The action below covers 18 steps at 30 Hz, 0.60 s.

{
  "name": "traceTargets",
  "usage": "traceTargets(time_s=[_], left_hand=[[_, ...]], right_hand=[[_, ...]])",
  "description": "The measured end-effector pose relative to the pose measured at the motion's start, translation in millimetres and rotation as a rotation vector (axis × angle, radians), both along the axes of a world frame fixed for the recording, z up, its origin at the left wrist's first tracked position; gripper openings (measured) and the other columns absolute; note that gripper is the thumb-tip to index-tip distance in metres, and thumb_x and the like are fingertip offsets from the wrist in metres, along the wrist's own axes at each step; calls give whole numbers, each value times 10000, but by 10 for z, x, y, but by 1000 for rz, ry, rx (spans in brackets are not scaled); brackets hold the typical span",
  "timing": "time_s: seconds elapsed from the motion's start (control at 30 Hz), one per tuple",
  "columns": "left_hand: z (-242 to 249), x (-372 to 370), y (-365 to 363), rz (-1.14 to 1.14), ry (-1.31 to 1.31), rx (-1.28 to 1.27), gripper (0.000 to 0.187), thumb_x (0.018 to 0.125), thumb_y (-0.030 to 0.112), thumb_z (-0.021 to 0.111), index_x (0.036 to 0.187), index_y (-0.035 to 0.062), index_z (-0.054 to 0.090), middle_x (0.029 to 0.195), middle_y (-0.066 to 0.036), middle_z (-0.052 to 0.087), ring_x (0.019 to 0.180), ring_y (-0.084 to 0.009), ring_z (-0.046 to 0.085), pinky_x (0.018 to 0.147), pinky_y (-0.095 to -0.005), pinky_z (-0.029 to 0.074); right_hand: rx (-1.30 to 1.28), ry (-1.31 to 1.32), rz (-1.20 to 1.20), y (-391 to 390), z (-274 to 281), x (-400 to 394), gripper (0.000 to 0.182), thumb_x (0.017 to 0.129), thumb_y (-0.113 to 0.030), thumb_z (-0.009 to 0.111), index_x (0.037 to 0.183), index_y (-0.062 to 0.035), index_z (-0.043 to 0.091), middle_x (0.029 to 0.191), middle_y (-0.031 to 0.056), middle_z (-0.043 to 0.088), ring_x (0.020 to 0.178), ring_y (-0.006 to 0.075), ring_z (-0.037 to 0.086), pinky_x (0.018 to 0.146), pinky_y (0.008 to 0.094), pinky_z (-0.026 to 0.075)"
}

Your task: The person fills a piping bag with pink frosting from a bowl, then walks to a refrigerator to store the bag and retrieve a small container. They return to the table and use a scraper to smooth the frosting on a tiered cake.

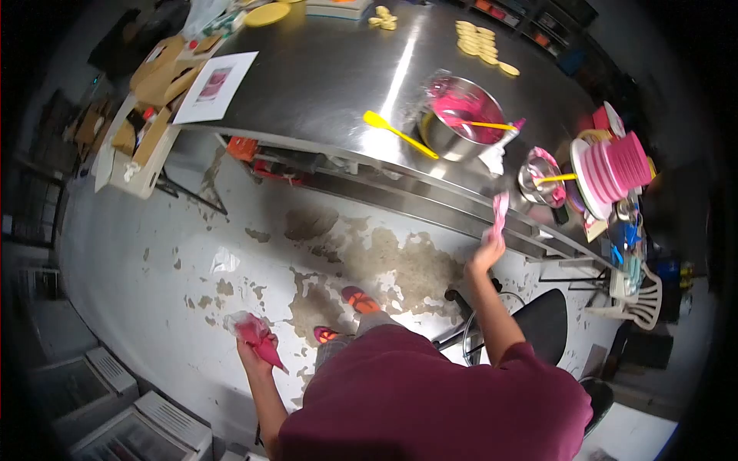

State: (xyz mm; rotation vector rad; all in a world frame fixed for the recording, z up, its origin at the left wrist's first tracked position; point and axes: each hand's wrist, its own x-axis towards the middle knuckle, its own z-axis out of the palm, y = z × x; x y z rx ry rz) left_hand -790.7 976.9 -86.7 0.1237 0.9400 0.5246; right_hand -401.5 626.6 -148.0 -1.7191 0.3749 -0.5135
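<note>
My left hand [255, 357] is closed around a piping bag [257, 336] filled with pink cream, its tip pointing down to the right, away from the table. My right hand [484, 256] grips a slim, crumpled pink-and-white piece [500, 212], perhaps a cloth or a flattened bag, beside the table's front edge. Near that hand is a small metal bowl [529, 184] with pink cream and a yellow-handled tool. A large steel bowl [453, 142] smeared with pink stands further left, a yellow spatula [400, 135] lying beside it. To the right, a pink striped tiered cake [615, 169] appears on a white board.
The steel table [307, 100] spans the front, with a shelf below. Pale yellow pieces [477, 42] lie at its back. A printed sheet [215, 86] overhangs the left corner near cardboard boxes [157, 77]. A black chair [542, 326] stands close on my right.
</note>
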Motion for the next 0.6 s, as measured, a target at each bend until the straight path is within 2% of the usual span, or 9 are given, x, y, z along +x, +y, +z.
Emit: traceTargets(time_s=[0.03,0.1,0.23,0.3,0.33,0.37,0.5,0.57,0.6], left_hand=[[-41,-28,48,-8,-46,-8,322,826,413,407,959,144,525,796,-21,558,666,-137,520,566,-307,443],[-174,-120,188,-7,-126,-14,343,811,435,421,972,150,524,812,-23,555,672,-143,514,601,-338,439],[-319,-308,572,-67,-172,163,391,794,455,440,984,126,533,802,-39,550,694,-184,527,649,-413,452],[-203,-381,868,9,-94,91,423,814,452,417,1007,93,529,776,-43,550,690,-197,533,659,-448,453],[-202,-512,1076,-39,-235,77,426,826,437,406,1024,79,523,779,-46,551,687,-191,534,658,-423,459],[-197,-659,1304,-94,-380,75,429,838,422,395,1042,65,517,783,-49,552,684,-185,535,657,-398,464],[305,-1278,2127,-238,-412,243,428,868,374,365,1134,50,449,805,-46,561,708,-146,545,624,-268,464],[818,-1643,2518,-293,-216,471,396,867,294,417,1207,97,380,811,-41,555,733,-116,541,650,-246,455],[976,-1845,2690,-212,-214,545,415,856,290,442,1220,108,363,847,-41,549,750,-116,541,659,-254,458]], right_hand=[[111,-112,-43,259,55,-363,395,792,-277,468,1064,9,486,1029,121,481,1031,178,402,851,308,338],[368,-8,190,796,425,-927,428,776,-246,430,1123,4,446,1121,112,452,1048,202,414,887,303,329],[958,415,737,1905,846,-1715,424,734,-204,366,1089,5,469,1194,116,419,1114,260,389,926,354,312],[1296,696,969,2601,936,-1954,427,716,-189,341,1070,7,479,1222,123,398,1138,286,375,942,387,303],[1457,763,1091,2986,1023,-2103,372,726,-206,366,987,9,524,1172,136,450,1128,312,384,958,426,286],[1522,840,1102,3354,1014,-2263,357,729,-208,380,964,11,534,1147,139,469,1122,310,393,959,424,287],[1733,1067,1169,4723,1115,-3162,291,756,-189,423,908,14,567,1069,146,528,1086,282,438,952,414,307],[1786,1195,1216,5306,1184,-3709,254,777,-165,439,895,12,579,1040,146,549,1064,260,467,943,409,324],[1753,1291,1236,5599,1337,-3991,223,780,-126,437,855,12,596,1012,145,565,1052,251,479,938,400,333]])
